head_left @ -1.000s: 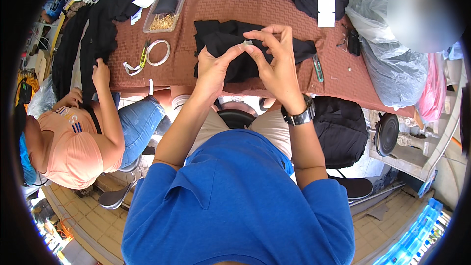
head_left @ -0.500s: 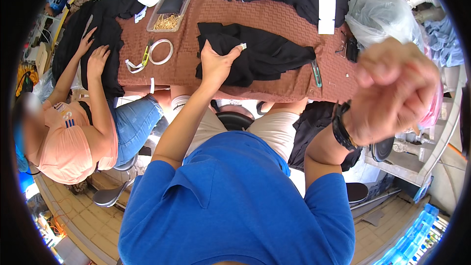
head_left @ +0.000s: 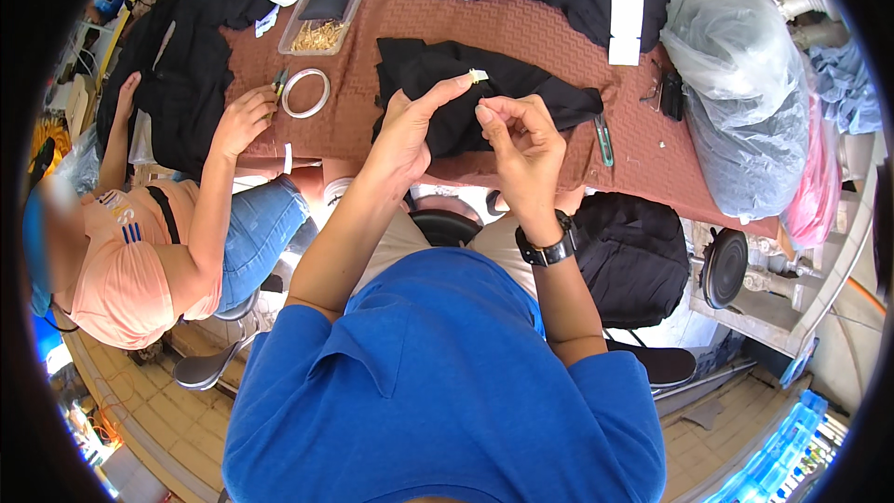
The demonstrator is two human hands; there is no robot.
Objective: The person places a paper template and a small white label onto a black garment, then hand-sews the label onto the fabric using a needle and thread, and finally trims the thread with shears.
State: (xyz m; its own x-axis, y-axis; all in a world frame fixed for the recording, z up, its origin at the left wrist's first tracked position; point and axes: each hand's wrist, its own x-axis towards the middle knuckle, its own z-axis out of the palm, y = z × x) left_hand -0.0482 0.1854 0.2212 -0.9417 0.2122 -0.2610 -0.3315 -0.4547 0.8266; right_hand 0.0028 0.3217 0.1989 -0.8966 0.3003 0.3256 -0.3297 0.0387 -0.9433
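Note:
A black garment piece [head_left: 549, 88] lies bunched on the table in front of me. My left hand [head_left: 402, 138] is closed on its near-left part, thumb stretched along the cloth. At that thumb's tip sits a small whitish tag [head_left: 478, 75] on the fabric. Just right of it, my right hand [head_left: 524, 140] pinches thumb and forefinger together over the cloth; whatever lies between those fingertips is too fine to make out. The hands are close together but apart.
On the brown-covered table [head_left: 559, 28] are a clear box [head_left: 321, 14] with small gold pieces, a white tape roll [head_left: 305, 93], a green-handled tool [head_left: 604, 140] and a bagged bundle [head_left: 736, 84]. At left, a co-worker's hand [head_left: 244, 121] holds a small tool.
My right hand has come down from its raised place at the right to beside the tag, fingers pinched. The co-worker's nearer hand has moved right and picked up the yellow-green tool.

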